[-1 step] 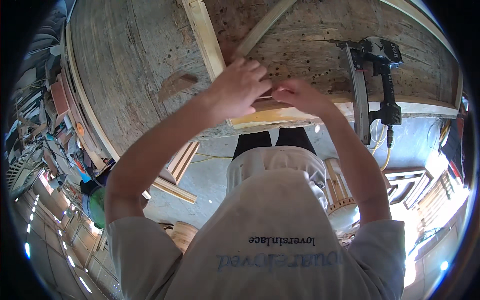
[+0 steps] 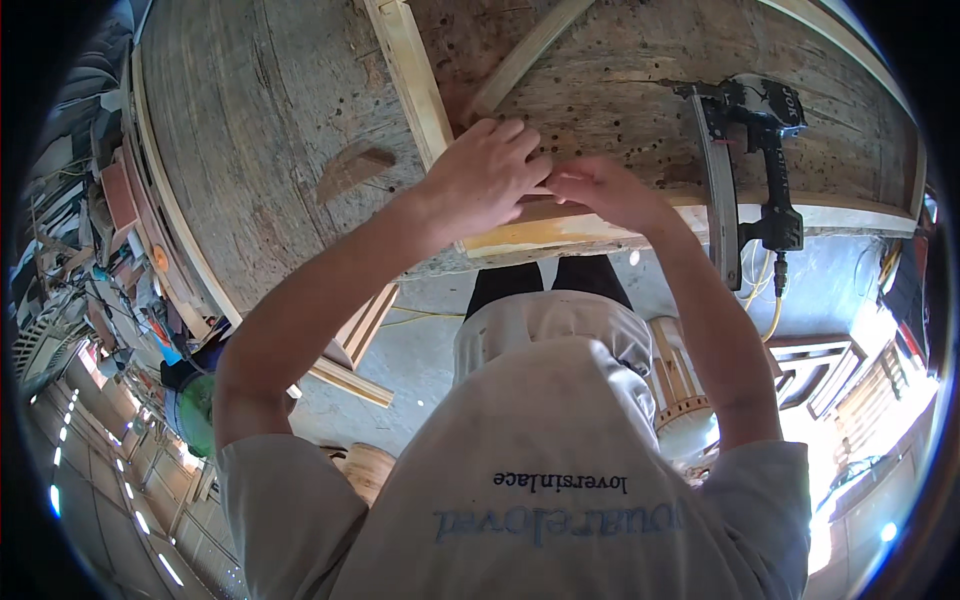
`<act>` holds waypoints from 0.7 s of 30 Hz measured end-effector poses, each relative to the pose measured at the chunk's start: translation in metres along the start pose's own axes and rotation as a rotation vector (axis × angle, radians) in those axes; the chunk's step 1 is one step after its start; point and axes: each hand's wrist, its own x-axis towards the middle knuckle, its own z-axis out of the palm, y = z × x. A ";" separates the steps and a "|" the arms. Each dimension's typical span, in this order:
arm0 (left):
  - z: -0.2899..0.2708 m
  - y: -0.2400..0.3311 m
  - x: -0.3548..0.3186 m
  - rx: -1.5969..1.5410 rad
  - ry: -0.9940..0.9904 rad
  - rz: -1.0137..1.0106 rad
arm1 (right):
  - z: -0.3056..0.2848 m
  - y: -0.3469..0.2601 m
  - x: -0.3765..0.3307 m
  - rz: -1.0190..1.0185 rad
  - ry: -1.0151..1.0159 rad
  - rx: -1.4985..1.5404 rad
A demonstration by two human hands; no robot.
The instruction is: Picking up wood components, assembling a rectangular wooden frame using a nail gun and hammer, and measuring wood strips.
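Note:
My left hand (image 2: pixel 487 172) is closed, its fingers curled over the inner corner of a pale wooden frame. Close beside it, my right hand (image 2: pixel 605 190) is closed too, thumb and fingers pinched together. A thin light edge shows between the hands, but what they hold is too small and covered to name. Below them runs the frame's near rail (image 2: pixel 560 233). A cross rail (image 2: pixel 418 95) goes away from me at the left hand, and a diagonal brace (image 2: pixel 530 58) slants up from the corner.
A black nail gun (image 2: pixel 768 150) lies across the near rail at right, a yellow hose (image 2: pixel 775 318) hanging from it. The worn wooden bench top (image 2: pixel 260 110) has a brown patch (image 2: pixel 355 170). Wooden pieces (image 2: pixel 350 378) sit below its edge. Stacked scraps (image 2: pixel 100 270) fill the far left.
My left fingers have shifted slightly to the right and closer to the right hand's fingertips. The frame and nail gun stay where they were.

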 end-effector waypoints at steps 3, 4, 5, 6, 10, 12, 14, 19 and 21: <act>-0.005 -0.007 0.003 -0.176 0.134 -0.103 | -0.009 -0.003 -0.003 -0.087 0.016 0.405; -0.009 -0.015 0.004 -0.399 0.093 -0.170 | -0.007 -0.003 -0.001 -0.181 0.109 0.270; -0.012 -0.023 0.004 -0.623 0.052 -0.236 | -0.004 -0.002 0.001 -0.274 0.202 0.135; -0.015 -0.030 0.005 -0.846 0.009 -0.302 | -0.003 -0.002 -0.001 -0.243 0.200 0.092; -0.017 -0.046 0.000 -0.821 0.133 -0.279 | 0.000 -0.011 0.001 -0.117 -0.008 -0.101; -0.026 -0.048 -0.003 -0.481 0.145 -0.231 | 0.003 -0.006 0.006 -0.065 -0.033 -0.186; -0.029 -0.062 -0.005 -0.014 0.115 -0.066 | 0.011 -0.001 0.012 -0.058 -0.059 -0.259; -0.031 -0.058 -0.007 0.014 -0.294 -0.154 | 0.017 -0.014 0.015 -0.044 -0.099 -0.366; -0.028 -0.057 -0.009 0.028 -0.239 -0.114 | 0.016 -0.001 0.019 -0.083 -0.118 -0.363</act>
